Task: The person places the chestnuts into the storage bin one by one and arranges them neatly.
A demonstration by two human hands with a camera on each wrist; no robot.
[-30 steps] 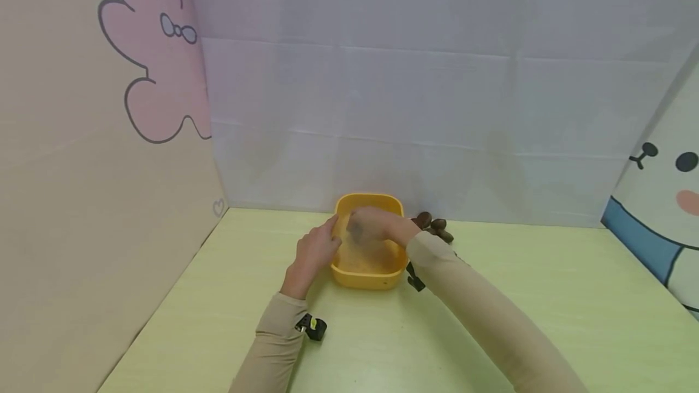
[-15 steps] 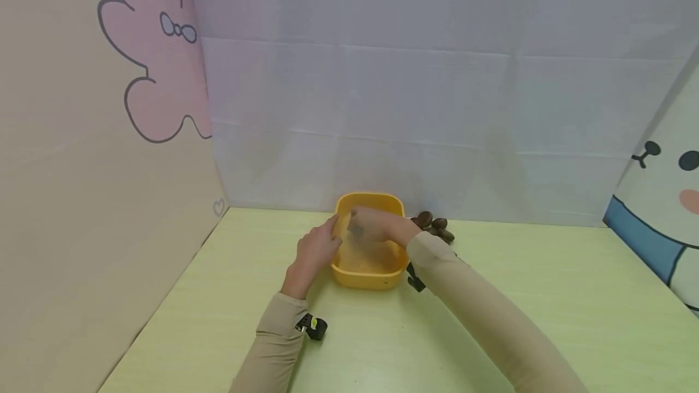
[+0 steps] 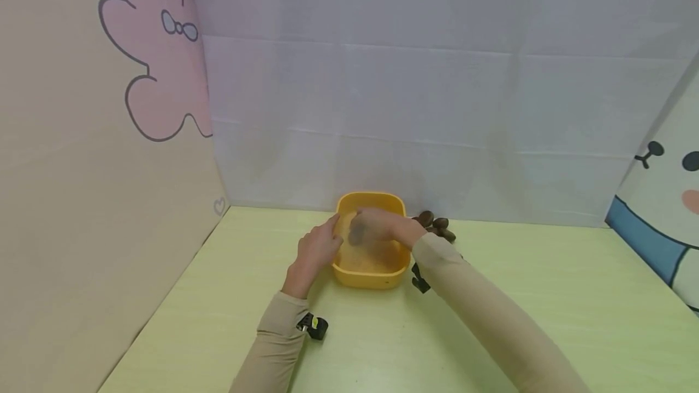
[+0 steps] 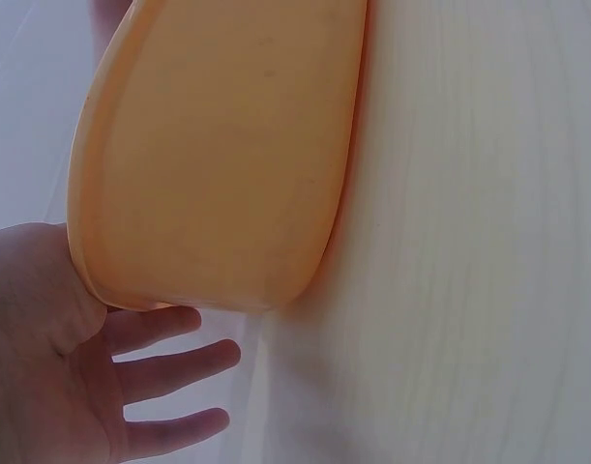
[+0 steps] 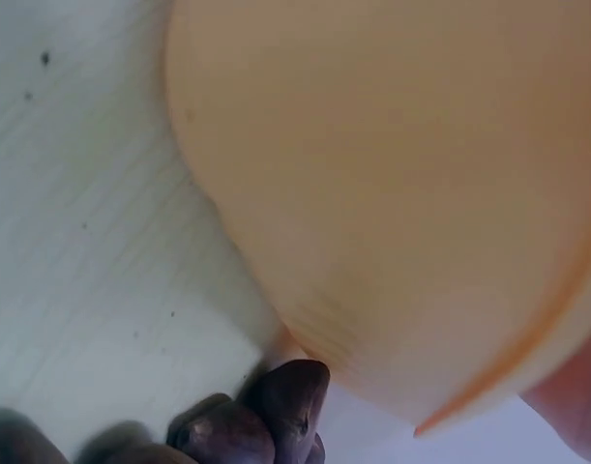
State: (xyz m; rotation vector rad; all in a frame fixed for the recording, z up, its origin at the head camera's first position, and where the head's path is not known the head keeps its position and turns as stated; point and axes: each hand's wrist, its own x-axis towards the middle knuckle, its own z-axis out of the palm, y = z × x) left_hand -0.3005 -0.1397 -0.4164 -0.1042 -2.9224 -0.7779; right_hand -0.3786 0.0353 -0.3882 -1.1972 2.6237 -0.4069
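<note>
A yellow-orange plastic basin (image 3: 367, 281) stands against the back wall; its outer side (image 4: 227, 164) fills much of the left wrist view. My left hand (image 3: 318, 246) grips its left rim, thumb over the edge and several fingers (image 4: 179, 372) extended along the outside. Reaching in over the right rim, my right hand (image 3: 379, 223) is curled inside the basin. At its fingers is a dark grey thing (image 3: 357, 234), blurred and partly covered; what it is I cannot tell. In the right wrist view the basin wall hides most of that hand.
Several dark brown, smooth, pebble-like things (image 3: 441, 223) lie in a pile just right of the basin, close to its wall in the right wrist view. A pale yellow-green table (image 3: 546, 296) runs back to a white cloth wall (image 3: 426, 108). Printed side panels flank it.
My right hand and the dark thing at its fingers have shifted slightly to the right within the basin. The left hand keeps its place on the rim.
</note>
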